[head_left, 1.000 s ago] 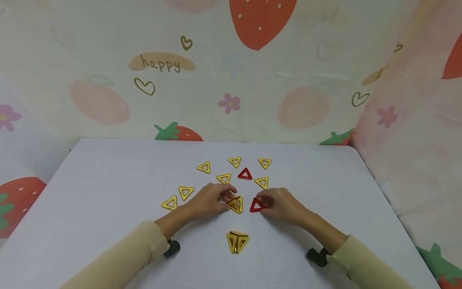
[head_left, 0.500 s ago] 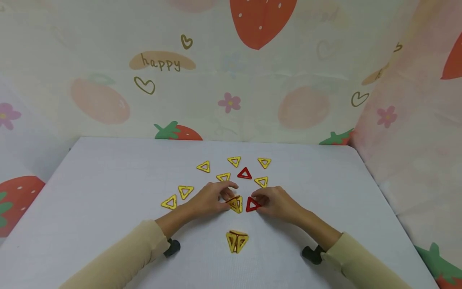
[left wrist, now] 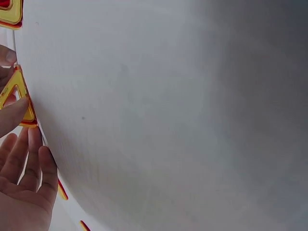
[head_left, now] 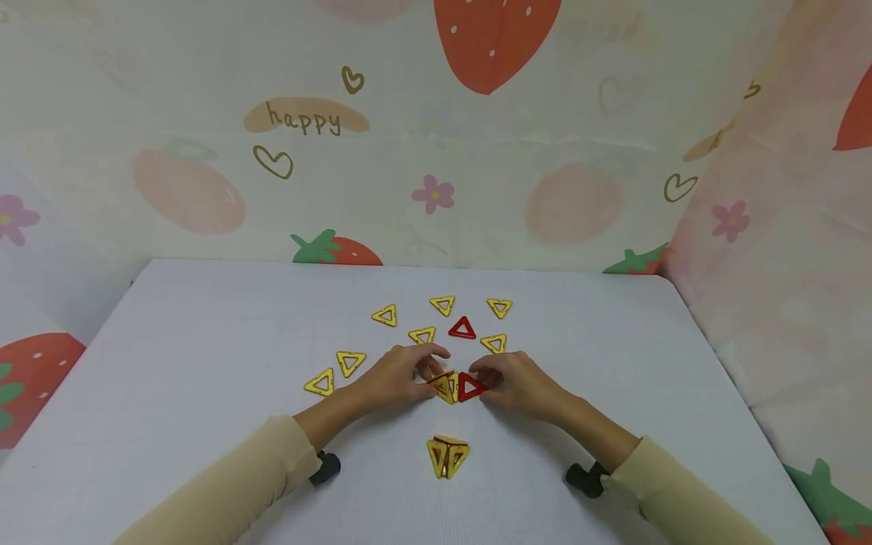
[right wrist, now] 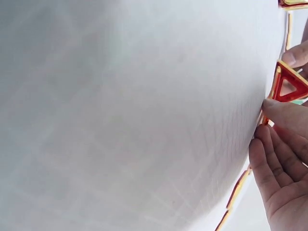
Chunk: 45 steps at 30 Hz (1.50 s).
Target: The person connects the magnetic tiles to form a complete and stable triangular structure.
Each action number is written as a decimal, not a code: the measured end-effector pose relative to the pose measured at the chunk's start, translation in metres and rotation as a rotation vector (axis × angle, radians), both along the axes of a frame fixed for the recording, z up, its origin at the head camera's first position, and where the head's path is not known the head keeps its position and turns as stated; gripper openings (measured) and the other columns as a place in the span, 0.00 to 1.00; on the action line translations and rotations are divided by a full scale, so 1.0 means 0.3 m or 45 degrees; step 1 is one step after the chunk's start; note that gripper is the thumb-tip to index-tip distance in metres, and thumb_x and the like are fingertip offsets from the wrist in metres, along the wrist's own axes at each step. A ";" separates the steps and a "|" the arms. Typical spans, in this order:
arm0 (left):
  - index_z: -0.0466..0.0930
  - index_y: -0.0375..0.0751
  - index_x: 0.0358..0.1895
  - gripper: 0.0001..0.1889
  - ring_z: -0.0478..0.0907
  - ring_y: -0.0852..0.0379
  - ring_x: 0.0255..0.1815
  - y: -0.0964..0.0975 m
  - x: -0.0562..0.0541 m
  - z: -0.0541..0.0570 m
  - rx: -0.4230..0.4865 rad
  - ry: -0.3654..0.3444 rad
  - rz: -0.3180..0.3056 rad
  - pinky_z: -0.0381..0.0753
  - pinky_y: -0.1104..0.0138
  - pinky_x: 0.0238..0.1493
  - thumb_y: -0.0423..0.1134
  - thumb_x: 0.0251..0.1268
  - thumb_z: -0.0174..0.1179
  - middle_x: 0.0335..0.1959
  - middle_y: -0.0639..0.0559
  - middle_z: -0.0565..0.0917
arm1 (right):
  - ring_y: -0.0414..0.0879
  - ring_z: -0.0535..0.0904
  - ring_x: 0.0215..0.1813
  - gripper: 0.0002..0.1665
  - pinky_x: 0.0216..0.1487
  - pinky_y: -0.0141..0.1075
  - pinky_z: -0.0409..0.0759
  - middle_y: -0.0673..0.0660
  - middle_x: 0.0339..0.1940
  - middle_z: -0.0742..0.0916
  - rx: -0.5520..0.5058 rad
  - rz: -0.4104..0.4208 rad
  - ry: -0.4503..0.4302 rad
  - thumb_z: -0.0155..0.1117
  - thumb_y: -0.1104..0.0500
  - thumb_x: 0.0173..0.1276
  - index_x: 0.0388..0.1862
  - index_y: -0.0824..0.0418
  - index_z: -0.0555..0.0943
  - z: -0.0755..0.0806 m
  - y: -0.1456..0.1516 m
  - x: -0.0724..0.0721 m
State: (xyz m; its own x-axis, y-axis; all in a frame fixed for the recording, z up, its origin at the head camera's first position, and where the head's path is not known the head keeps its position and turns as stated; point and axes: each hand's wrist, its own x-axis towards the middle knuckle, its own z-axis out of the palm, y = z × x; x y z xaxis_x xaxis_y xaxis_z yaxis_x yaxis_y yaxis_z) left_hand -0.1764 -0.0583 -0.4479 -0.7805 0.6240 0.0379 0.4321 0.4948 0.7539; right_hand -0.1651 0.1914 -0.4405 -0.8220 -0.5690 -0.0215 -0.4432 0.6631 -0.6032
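Near the table's middle, my left hand (head_left: pixel 398 376) pinches a group of yellow triangular magnetic tiles (head_left: pixel 453 397) that lean together. The left wrist view shows the thumb on the yellow face of a tilted tile (left wrist: pixel 30 111), with the other fingers spread below. From the right, my right hand (head_left: pixel 524 386) pinches a red triangular magnetic tile (head_left: pixel 462 387) at its right corner. Its left edge meets the yellow group. In the right wrist view, a red triangle with pale yellow edges (right wrist: pixel 284 98) stands by the thumb. The right hand's other fingers are partly hidden in the head view.
Nearer the front stands a small pyramid of yellow tiles (head_left: pixel 438 460). Several yellow tiles lie flat beyond and left of the hands, such as one at the left (head_left: pixel 328 388). Another red tile (head_left: pixel 462 334) lies at the back. A patterned cloth (head_left: pixel 477 227) hangs behind the table.
My right hand has moved left with the red tile, turning it slightly, and closed the gap to the yellow group. My left hand and the front pyramid have stayed in place.
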 end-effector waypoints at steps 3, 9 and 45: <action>0.76 0.39 0.61 0.25 0.81 0.60 0.42 0.000 -0.001 -0.001 -0.002 -0.005 -0.002 0.80 0.64 0.47 0.30 0.60 0.69 0.42 0.55 0.86 | 0.38 0.81 0.39 0.21 0.44 0.30 0.81 0.51 0.40 0.88 -0.007 0.015 0.013 0.75 0.65 0.59 0.52 0.64 0.84 0.001 -0.001 0.001; 0.76 0.38 0.61 0.24 0.81 0.59 0.42 0.002 0.000 0.000 -0.003 -0.014 0.001 0.81 0.64 0.48 0.29 0.60 0.69 0.42 0.54 0.86 | 0.39 0.81 0.38 0.20 0.43 0.30 0.81 0.52 0.39 0.88 -0.008 0.023 0.027 0.75 0.66 0.59 0.51 0.65 0.84 0.004 -0.002 0.002; 0.77 0.39 0.61 0.24 0.81 0.60 0.42 0.005 0.001 0.003 -0.037 -0.007 0.011 0.81 0.64 0.49 0.30 0.60 0.69 0.43 0.53 0.86 | 0.42 0.81 0.42 0.20 0.47 0.34 0.82 0.51 0.42 0.88 0.029 0.017 -0.004 0.72 0.68 0.61 0.54 0.63 0.84 0.019 -0.017 0.005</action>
State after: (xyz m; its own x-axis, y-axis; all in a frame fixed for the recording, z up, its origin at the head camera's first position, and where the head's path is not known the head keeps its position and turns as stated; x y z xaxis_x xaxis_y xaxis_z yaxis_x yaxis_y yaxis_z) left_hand -0.1760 -0.0569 -0.4471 -0.7861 0.6179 0.0153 0.4234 0.5203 0.7416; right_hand -0.1636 0.1862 -0.4347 -0.8145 -0.5790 -0.0373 -0.4499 0.6709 -0.5895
